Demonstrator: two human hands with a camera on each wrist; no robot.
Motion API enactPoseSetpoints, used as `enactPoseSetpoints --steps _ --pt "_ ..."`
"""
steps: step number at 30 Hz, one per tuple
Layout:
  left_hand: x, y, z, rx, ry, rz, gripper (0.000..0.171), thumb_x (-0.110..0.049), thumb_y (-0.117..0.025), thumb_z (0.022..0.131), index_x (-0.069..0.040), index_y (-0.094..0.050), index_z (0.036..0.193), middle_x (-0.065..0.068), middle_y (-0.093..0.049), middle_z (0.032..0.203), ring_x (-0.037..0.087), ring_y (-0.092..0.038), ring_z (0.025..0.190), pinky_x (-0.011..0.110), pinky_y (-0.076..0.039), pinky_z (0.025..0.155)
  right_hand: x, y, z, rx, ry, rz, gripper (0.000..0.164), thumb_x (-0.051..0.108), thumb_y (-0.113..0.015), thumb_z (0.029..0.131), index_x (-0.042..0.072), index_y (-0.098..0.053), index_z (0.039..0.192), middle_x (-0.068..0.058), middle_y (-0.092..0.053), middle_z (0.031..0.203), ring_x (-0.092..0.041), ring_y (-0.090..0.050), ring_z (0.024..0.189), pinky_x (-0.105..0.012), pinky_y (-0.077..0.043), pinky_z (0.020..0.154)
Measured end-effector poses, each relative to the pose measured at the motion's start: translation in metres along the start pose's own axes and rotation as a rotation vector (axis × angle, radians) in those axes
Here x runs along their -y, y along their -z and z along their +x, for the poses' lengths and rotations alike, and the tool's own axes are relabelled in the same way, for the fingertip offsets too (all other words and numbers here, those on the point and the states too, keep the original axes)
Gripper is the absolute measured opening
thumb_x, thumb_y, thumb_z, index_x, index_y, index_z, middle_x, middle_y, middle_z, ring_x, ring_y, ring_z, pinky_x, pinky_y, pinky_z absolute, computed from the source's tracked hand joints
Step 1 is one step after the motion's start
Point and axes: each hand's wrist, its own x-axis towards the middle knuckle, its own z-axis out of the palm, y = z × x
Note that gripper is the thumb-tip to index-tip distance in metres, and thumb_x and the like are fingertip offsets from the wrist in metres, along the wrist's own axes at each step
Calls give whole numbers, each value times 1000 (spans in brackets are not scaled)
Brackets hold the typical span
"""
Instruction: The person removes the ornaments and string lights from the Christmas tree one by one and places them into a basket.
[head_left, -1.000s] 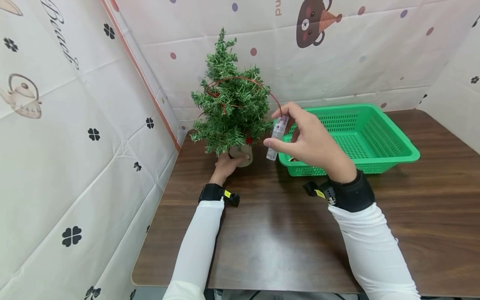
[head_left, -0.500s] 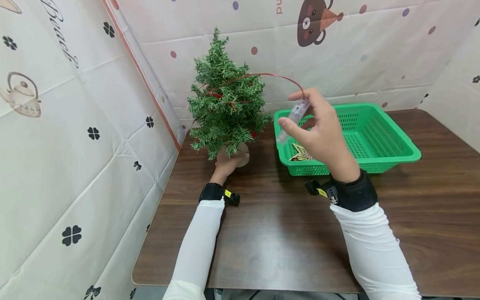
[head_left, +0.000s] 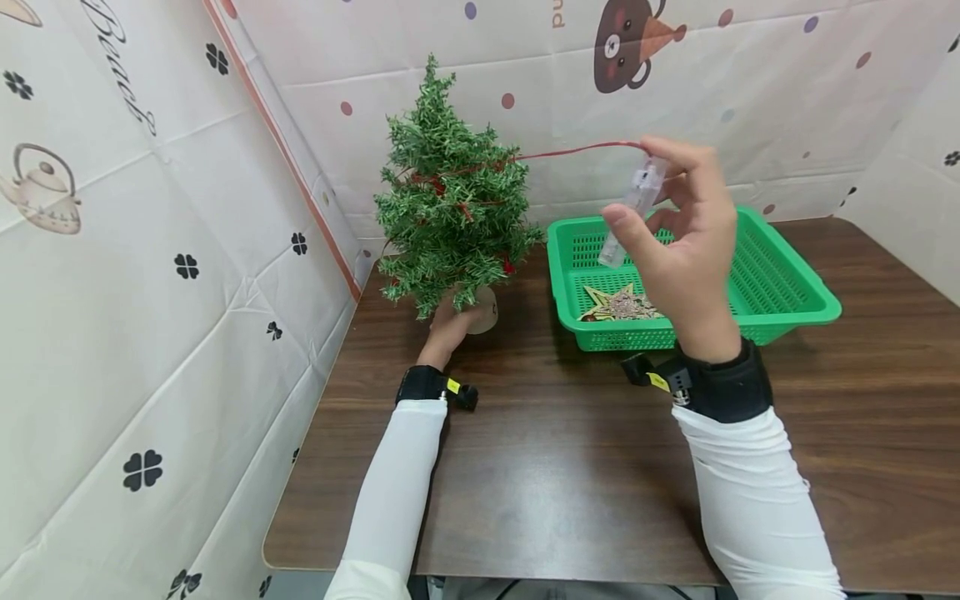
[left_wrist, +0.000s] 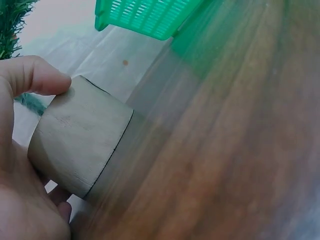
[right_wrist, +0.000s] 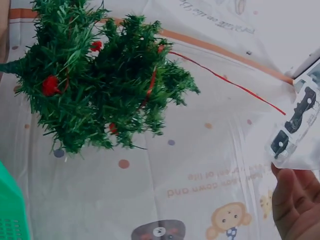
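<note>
A small artificial Christmas tree (head_left: pixel 453 208) stands at the back left of the table, with red wire and small red pieces among its branches. My left hand (head_left: pixel 447 329) grips its pale round base (left_wrist: pixel 80 135), thumb over the side in the left wrist view. Above the green basket, my right hand (head_left: pixel 693 250) pinches a clear plastic battery case (head_left: pixel 636 204) between thumb and fingers. From the case's upper end, a red wire (head_left: pixel 577 151) stretches almost level to the tree. Dark parts show inside the case (right_wrist: pixel 300 117) in the right wrist view.
The green plastic basket (head_left: pixel 821 308) sits right of the tree, partly behind my right hand. Inside it lies a glittery star ornament (head_left: pixel 622 304). A printed cloth wall (head_left: pixel 442 25) closes off the back, another the left side. Brown wood tabletop (head_left: pixel 570 467) lies in front.
My right hand has moved right and up with the battery case, drawing the red wire straighter. The tree has shifted slightly left, and the star has come into sight. My left hand stays at the base.
</note>
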Motion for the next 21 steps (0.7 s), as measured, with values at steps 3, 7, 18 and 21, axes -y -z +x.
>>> enactPoseSetpoints --steps 3,7,18,21 --pt "1 0 -2 18 37 51 92 -48 -64 95 -19 -13 165 15 -19 170 39 -21 155 56 -30 123 5 0 2 -63 25 64 82 57 -87 75 -1 -63 128 3 -59 106 -15 -59 77 -15 -48 57" --pt "3 -2 -5 -5 3 -39 96 -42 -68 95 -15 -8 165 16 -14 170 37 -18 157 54 -28 125 11 -2 5 -134 48 140 83 55 -91 69 -4 -64 122 -3 -60 104 -17 -60 78 -15 -54 64" --pt "10 -6 10 -86 -523 -103 69 5 -75 87 -5 -46 149 16 -50 147 34 -49 137 45 -43 116 20 -2 9 -258 68 168 94 64 -92 60 -6 -63 116 -8 -61 102 -21 -63 86 -20 -60 76" --pt "10 -4 6 -101 -304 -16 58 -16 -72 96 -14 -50 150 10 -52 149 29 -50 138 42 -43 116 19 -1 10 -278 82 178 95 64 -92 59 -6 -63 116 -9 -61 101 -22 -63 86 -20 -60 74"
